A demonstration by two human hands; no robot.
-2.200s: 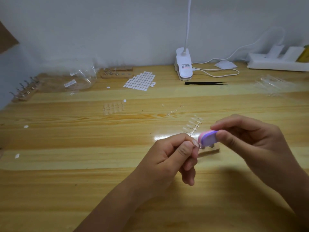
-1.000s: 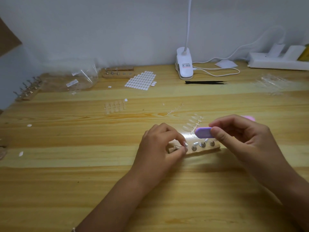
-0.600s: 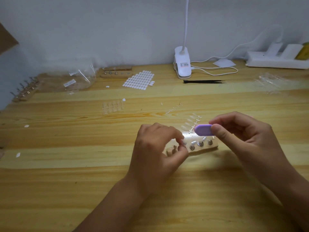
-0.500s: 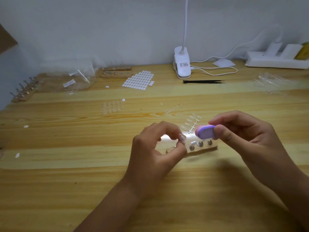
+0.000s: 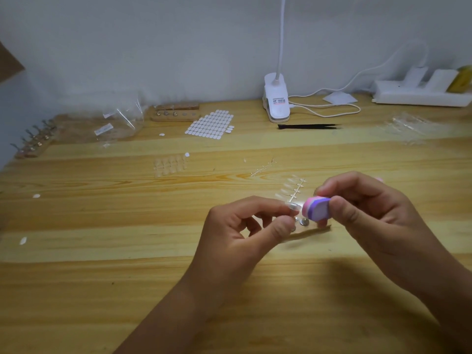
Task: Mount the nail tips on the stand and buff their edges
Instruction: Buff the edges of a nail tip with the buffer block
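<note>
My left hand (image 5: pixel 245 226) pinches a small holder peg with a clear nail tip (image 5: pixel 293 206) between thumb and forefinger, raised just above the wooden stand (image 5: pixel 306 227). My right hand (image 5: pixel 362 210) grips a pink and purple buffer block (image 5: pixel 316 209), whose end is right beside the nail tip. The stand lies on the table under both hands, mostly hidden, with round metal sockets showing. A clear sprue of nail tips (image 5: pixel 293 189) lies just behind the hands.
On the wooden table (image 5: pixel 127 251) lie a sheet of white adhesive tabs (image 5: pixel 209 125), loose clear tips (image 5: pixel 168 164), black tweezers (image 5: pixel 309 126), a second stand (image 5: pixel 175 114), a third stand with pegs (image 5: pixel 33 143), plastic bags (image 5: pixel 117 123), a clip lamp (image 5: pixel 277 103) and a power strip (image 5: pixel 419 94).
My left hand has lifted a peg with a nail tip off the stand. My right hand has turned the buffer and brought it against that tip.
</note>
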